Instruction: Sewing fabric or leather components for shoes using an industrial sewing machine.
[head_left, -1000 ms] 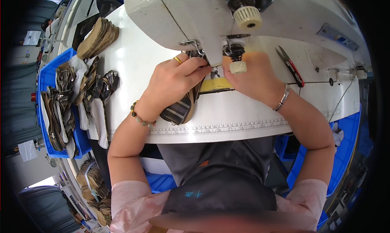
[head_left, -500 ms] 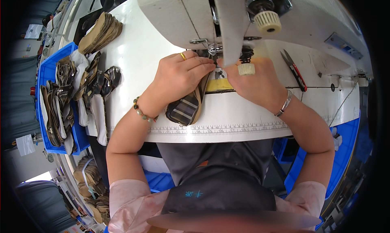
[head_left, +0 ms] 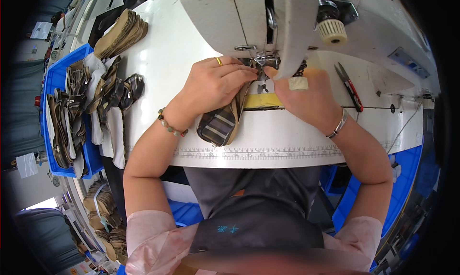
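A plaid fabric piece [head_left: 216,127] with a tan zipper-like edge lies on the white sewing table and runs up under my left hand [head_left: 214,83]. That hand's fingers are pressed together over its upper end, tips beside the presser foot [head_left: 266,59] of the sewing machine [head_left: 220,16]. My right hand [head_left: 309,93] is to the right of the foot, curled, its thumb pointing at the needle area. The machine head and a cream knob cover most of its fingers, so what they grip, if anything, is hidden. Below the foot lies a yellow strip [head_left: 261,100].
Red-handled thread snips [head_left: 352,90] lie right of my right hand. On the left, a blue bin [head_left: 53,167] holds many fabric pieces, and a stack of tan pieces [head_left: 122,34] lies behind it. A printed ruler [head_left: 258,153] follows the table's front edge.
The view has shifted slightly, so the machine sits farther right in the picture. Both hands stay by the presser foot; the right thumb shows more clearly.
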`<state>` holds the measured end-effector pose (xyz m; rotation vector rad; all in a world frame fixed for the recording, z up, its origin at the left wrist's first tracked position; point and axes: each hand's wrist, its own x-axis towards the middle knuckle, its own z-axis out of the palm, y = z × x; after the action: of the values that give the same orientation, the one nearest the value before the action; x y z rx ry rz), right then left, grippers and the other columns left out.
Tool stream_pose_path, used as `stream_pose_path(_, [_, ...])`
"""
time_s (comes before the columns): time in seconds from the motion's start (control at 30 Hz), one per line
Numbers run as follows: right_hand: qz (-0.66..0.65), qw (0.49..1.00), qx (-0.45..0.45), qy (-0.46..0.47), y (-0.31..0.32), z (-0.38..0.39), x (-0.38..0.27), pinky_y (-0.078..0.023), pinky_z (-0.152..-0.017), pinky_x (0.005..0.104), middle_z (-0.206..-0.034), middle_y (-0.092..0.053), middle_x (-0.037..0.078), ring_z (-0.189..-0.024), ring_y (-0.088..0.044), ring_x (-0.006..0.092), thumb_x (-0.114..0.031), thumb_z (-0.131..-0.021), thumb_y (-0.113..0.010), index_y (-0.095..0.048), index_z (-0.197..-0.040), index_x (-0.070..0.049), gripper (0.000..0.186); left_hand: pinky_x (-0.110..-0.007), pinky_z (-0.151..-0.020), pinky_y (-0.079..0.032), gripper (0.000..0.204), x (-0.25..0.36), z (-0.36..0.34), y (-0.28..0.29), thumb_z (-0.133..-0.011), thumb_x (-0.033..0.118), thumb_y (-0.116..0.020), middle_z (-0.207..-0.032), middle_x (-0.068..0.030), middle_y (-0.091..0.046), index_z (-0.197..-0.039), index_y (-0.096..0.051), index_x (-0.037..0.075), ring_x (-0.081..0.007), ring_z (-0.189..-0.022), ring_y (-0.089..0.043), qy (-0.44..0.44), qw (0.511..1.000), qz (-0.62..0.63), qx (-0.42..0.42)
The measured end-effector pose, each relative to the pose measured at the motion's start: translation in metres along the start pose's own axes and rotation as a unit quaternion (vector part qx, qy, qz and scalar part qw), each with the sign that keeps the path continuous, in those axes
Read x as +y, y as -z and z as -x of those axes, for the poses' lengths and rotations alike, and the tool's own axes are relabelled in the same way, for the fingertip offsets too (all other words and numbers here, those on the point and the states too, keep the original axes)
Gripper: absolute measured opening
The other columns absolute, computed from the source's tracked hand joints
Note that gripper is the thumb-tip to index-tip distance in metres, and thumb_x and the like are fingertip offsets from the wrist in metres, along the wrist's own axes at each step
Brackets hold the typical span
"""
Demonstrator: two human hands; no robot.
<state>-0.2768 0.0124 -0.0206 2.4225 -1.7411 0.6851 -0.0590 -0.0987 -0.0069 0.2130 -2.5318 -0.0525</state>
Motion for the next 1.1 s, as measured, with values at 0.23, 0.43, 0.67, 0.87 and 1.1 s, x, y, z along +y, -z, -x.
stream_pose_path(0.23, [-0.044,0.999,-0.025,0.005,-0.006,-0.002,0.003,-0.052,-0.053,0.0376,-0.06,-0.063,0.011,-0.054,-0.065,0.0277,-0.018,-0.075,-0.072,-0.065,-0.074,-0.002,0.017,-0.03,-0.07,-0.06,0.017,-0.006,0.006,-0.001,-0.077,0.005,-0.074,-0.092,0.0011,-0.076,-0.093,-0.074,0.013,-0.0201,-0.089,-0.072,0.049,0.996,0.076,-0.014])
stream_pose_path(0.43, [-0.051,0.999,-0.001,0.011,-0.005,-0.002,0.001,-0.052,-0.054,0.038,-0.06,-0.062,0.01,-0.054,-0.065,0.0274,-0.017,-0.075,-0.072,-0.066,-0.074,-0.001,0.017,-0.03,-0.07,-0.059,0.018,0.005,-0.001,0.004,-0.077,0.006,-0.073,-0.098,-0.0011,-0.073,-0.095,-0.075,0.011,-0.0207,-0.09,-0.071,0.024,0.999,-0.009,-0.038])
stream_pose_path(0.67, [0.017,0.997,-0.012,0.076,-0.002,-0.001,0.001,-0.049,-0.051,0.0379,-0.066,-0.061,0.007,-0.055,-0.063,0.0244,-0.016,-0.075,-0.071,-0.07,-0.069,-0.007,0.01,-0.034,-0.065,-0.055,0.025,0.011,-0.002,0.003,-0.074,0.007,-0.076,-0.088,-0.0012,-0.065,-0.098,-0.078,0.013,-0.0216,-0.085,-0.065,0.107,0.993,-0.012,-0.056])
stream_pose_path(0.87, [0.025,0.996,-0.01,0.09,0.003,-0.003,-0.001,-0.049,-0.051,0.0383,-0.067,-0.061,0.007,-0.055,-0.063,0.0244,-0.014,-0.075,-0.069,-0.069,-0.07,-0.008,0.008,-0.037,-0.062,-0.049,0.027,0.008,0.003,-0.009,-0.083,-0.001,-0.07,-0.082,-0.0125,-0.067,-0.107,-0.077,0.009,-0.0271,-0.069,-0.063,0.2,0.963,0.181,-0.007])
stream_pose_path(1.1, [-0.007,0.997,0.002,0.073,-0.001,-0.003,0.0,-0.05,-0.052,0.0379,-0.067,-0.061,0.007,-0.056,-0.064,0.0246,-0.012,-0.075,-0.069,-0.066,-0.068,-0.008,0.008,-0.037,-0.061,-0.048,0.025,0.013,-0.008,0.003,-0.085,-0.002,-0.069,-0.078,-0.0134,-0.066,-0.106,-0.077,0.009,-0.028,-0.067,-0.061,0.215,0.963,0.145,-0.073])
